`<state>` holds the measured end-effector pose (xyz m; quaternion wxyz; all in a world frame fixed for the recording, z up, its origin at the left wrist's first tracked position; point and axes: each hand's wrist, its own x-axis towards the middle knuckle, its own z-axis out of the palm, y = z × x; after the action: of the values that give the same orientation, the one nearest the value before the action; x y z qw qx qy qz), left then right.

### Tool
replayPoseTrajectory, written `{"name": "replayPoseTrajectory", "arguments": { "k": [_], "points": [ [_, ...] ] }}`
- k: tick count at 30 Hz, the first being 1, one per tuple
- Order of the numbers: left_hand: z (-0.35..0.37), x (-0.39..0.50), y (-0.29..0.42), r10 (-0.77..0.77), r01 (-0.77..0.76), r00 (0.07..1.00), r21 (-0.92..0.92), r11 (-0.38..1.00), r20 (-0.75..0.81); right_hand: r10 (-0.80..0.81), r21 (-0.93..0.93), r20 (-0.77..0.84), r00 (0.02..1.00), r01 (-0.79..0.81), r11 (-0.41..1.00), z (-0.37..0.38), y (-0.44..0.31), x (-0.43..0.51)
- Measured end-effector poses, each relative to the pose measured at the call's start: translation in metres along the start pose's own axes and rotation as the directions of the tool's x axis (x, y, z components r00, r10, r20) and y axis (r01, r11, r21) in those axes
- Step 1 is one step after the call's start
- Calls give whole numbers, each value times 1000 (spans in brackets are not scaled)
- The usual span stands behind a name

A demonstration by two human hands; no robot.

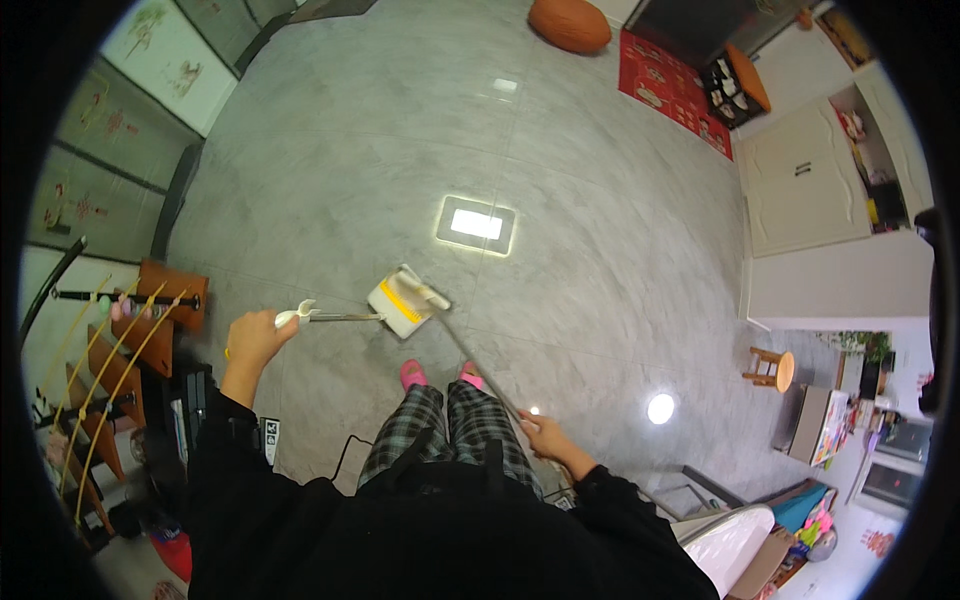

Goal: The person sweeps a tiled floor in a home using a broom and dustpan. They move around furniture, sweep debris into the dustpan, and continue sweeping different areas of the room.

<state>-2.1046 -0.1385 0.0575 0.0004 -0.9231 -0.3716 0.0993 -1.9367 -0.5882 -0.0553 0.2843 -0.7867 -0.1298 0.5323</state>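
Note:
My left hand (253, 343) grips the white handle end of a long-handled dustpan (396, 315), whose metal pole runs right to the white pan with a yellow toothed strip. In my right hand (553, 438) is the upper end of a broom's grey pole (480, 365). The broom's head (421, 289) rests at the pan, over its upper right part; its bristles are mostly hidden. Both tools are in front of my pink shoes, on or just above the grey tiled floor (337, 202).
Wooden stairs (154, 337) with rope railings stand at the left. An orange beanbag (570, 25) and a red mat (664, 82) lie at the top. White cabinets (802, 187) and a wooden stool (783, 371) are at the right; a white chair (731, 547) is at the lower right.

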Motion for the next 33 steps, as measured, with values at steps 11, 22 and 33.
{"name": "replayPoseTrajectory", "arguments": {
  "k": [11,22,33],
  "points": [
    [7,-114,-81,-293,284,955,-137,949,-55,162,175,-308,938,-112,978,-100,25,89],
    [37,-165,-123,-513,514,858,-54,856,39,-78,-237,-145,986,41,971,-12,-63,220],
    [46,-146,-132,-463,461,886,-145,876,23,159,-491,405,901,67,868,76,-137,67]
  ]
}}
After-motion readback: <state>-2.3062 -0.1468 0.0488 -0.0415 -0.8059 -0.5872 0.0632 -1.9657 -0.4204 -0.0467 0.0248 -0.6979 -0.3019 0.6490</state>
